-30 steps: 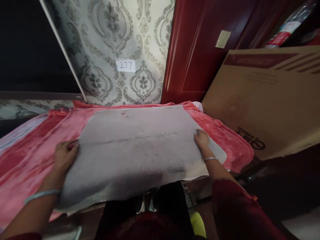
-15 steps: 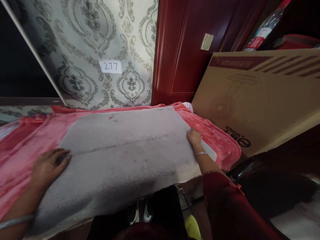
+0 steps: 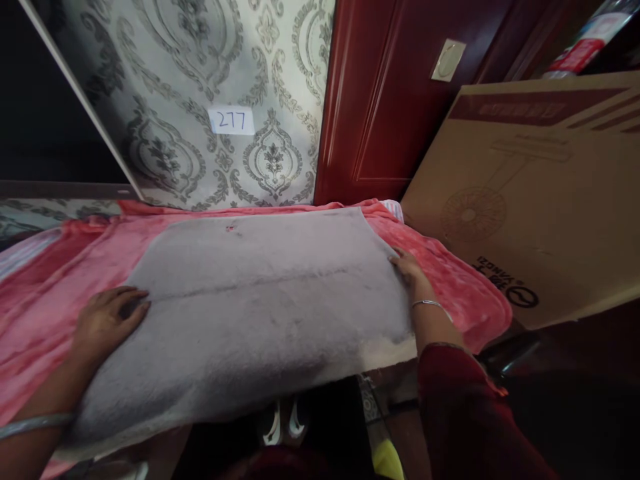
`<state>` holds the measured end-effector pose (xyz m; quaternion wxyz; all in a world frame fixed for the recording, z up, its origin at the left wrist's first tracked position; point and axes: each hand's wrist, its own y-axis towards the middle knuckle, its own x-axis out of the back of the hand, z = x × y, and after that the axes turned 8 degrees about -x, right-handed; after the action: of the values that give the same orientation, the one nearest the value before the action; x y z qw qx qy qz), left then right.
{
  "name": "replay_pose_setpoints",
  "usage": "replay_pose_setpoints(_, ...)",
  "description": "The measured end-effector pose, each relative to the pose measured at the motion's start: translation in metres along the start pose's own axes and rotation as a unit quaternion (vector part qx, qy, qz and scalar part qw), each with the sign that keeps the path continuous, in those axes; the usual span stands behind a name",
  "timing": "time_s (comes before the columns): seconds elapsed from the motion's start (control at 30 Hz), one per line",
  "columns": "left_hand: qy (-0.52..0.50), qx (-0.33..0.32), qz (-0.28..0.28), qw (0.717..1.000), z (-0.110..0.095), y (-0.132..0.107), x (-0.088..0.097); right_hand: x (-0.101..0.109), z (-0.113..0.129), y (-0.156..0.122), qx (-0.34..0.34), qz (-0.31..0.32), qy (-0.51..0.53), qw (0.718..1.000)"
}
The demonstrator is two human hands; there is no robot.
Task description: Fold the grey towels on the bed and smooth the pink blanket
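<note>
A big gray cloth (image 3: 260, 320) lies spread out flat on top of a fuzzy pink blanket (image 3: 470, 293), right in front of the person. The left hand (image 3: 105, 323) is at the cloth's left edge. Its fingers are open, with the thumb held apart from the others, and the tips touch the gray cloth. The right hand (image 3: 413, 270) is at the right edge of the cloth. Its fingers are bent over that edge, but I cannot tell if they pinch it or just rest there. A dark line (image 3: 250, 283) runs across the middle of the cloth from side to side, and a small red spot (image 3: 230, 229) sits near its far edge. The near edge of the cloth is a pale cream color on the right and lies close to the person's dark legs. Each arm wears a bracelet, the left one (image 3: 37, 425) wider than the right one (image 3: 433, 303). Behind the blanket is a wall (image 3: 175, 80) with gray swirly patterns, and a white card (image 3: 231, 121) on it says 277. A black screen (image 3: 55, 100) is on the left. On the right are a shiny red panel (image 3: 380, 100) with a switch (image 3: 449, 60), a big cardboard box (image 3: 540, 180) and a clear bottle (image 3: 590, 43) with a red and white label.
</note>
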<state>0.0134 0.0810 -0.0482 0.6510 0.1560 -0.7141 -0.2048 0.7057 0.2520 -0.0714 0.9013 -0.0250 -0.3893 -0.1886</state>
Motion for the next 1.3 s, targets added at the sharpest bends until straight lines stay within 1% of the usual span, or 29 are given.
replay_pose_setpoints(0.03, 0.001, 0.001, -0.002, 1.000, 0.000, 0.000, 0.000, -0.002, -0.003, -0.001, -0.013, 0.005, 0.061, 0.998)
replay_pose_setpoints(0.1, 0.003, 0.000, -0.004, 1.000, 0.001, -0.001, 0.000, -0.005, -0.010, -0.002, -0.051, 0.021, 0.193, 0.980)
replay_pose_setpoints(0.17, 0.001, -0.003, -0.009, 1.000, 0.001, -0.002, 0.000, -0.008, -0.016, -0.003, -0.061, 0.028, 0.274, 0.959)
replay_pose_setpoints(0.27, 0.002, -0.003, -0.008, 1.000, 0.002, -0.002, 0.000, -0.012, -0.023, -0.002, -0.059, 0.023, 0.317, 0.946)
replay_pose_setpoints(0.4, 0.008, -0.007, 0.005, 1.000, 0.005, -0.002, -0.001, -0.016, -0.029, 0.000, -0.052, -0.005, 0.335, 0.941)
replay_pose_setpoints(0.47, 0.008, -0.010, 0.013, 1.000, 0.007, -0.002, -0.001, -0.016, -0.029, 0.000, -0.040, -0.023, 0.332, 0.942)
replay_pose_setpoints(0.6, 0.008, -0.016, 0.014, 1.000, 0.010, -0.002, -0.001, -0.016, -0.027, -0.002, 0.010, -0.067, 0.288, 0.955)
replay_pose_setpoints(0.77, 0.000, -0.012, 0.004, 1.000, 0.010, -0.002, -0.003, -0.015, -0.026, -0.002, 0.023, -0.064, 0.253, 0.965)
replay_pose_setpoints(0.83, -0.005, -0.006, 0.004, 1.000, 0.008, -0.001, -0.003, -0.011, -0.028, 0.000, 0.019, -0.043, 0.241, 0.970)
replay_pose_setpoints(0.9, -0.009, -0.004, 0.004, 1.000, 0.005, 0.000, -0.002, -0.004, -0.031, 0.003, 0.014, 0.003, 0.211, 0.977)
replay_pose_setpoints(0.97, -0.013, -0.005, 0.003, 1.000, 0.002, -0.001, 0.000, 0.004, -0.033, 0.006, 0.026, 0.041, 0.162, 0.986)
replay_pose_setpoints(1.0, -0.015, -0.005, 0.000, 1.000, 0.001, -0.001, 0.001, 0.009, -0.034, 0.008, 0.040, 0.044, 0.134, 0.989)
replay_pose_setpoints(1.1, -0.022, -0.004, -0.005, 1.000, -0.001, -0.002, 0.003, 0.018, -0.032, 0.013, 0.079, 0.003, 0.076, 0.994)
replay_pose_setpoints(1.17, -0.026, -0.002, -0.007, 1.000, 0.000, -0.002, 0.003, 0.020, -0.030, 0.014, 0.088, -0.031, 0.059, 0.994)
replay_pose_setpoints(1.3, -0.032, 0.003, -0.018, 0.999, 0.007, -0.003, -0.002, 0.013, -0.029, 0.011, 0.078, -0.099, 0.034, 0.991)
